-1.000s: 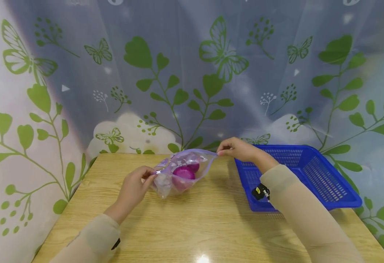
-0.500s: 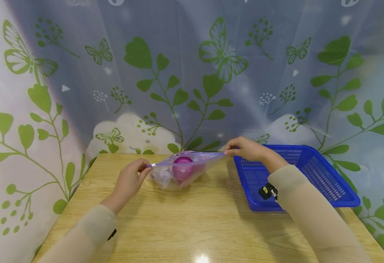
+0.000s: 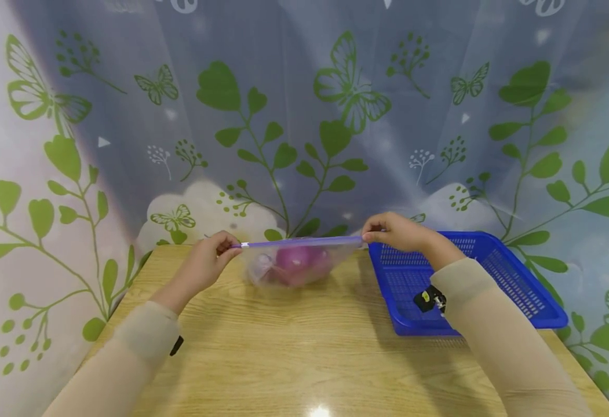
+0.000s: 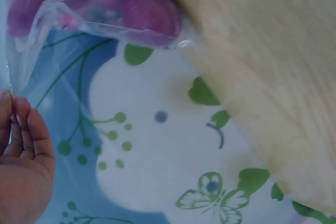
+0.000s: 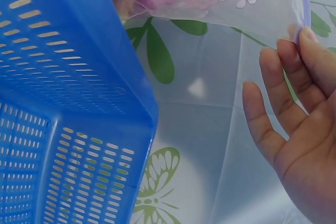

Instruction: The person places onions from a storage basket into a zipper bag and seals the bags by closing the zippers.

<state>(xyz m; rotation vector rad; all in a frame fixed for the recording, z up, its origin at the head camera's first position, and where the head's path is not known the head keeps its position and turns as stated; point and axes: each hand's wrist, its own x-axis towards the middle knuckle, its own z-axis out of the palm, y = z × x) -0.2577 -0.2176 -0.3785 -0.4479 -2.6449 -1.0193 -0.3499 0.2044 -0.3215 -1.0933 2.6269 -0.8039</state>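
Observation:
A clear zip bag [image 3: 262, 278] with a purple top strip [image 3: 304, 241] stretches between my two hands in the head view. Inside it lie shiny magenta-purple round things [image 3: 299, 263] that look like red onions, blurred through the plastic. My left hand [image 3: 207, 260] pinches the strip's left end, beside a small white slider [image 3: 245, 245]. At the opposite end, the thumb and fingertips of my right hand [image 3: 400, 234] pinch the corner; the right wrist view shows that hand [image 5: 304, 114] with its other fingers loosely spread. The strip runs straight, its two edges together.
A blue perforated plastic basket [image 3: 395, 315] stands on the right of the wooden table [image 3: 283, 359], partly behind my right forearm. A curtain [image 3: 294, 116] printed with leaves and butterflies hangs at the table's back edge and sides.
Both hands have moved apart and the left one has risen. The bag's mouth, gaping a second ago, is now drawn into a straight line, with the bag hanging below it.

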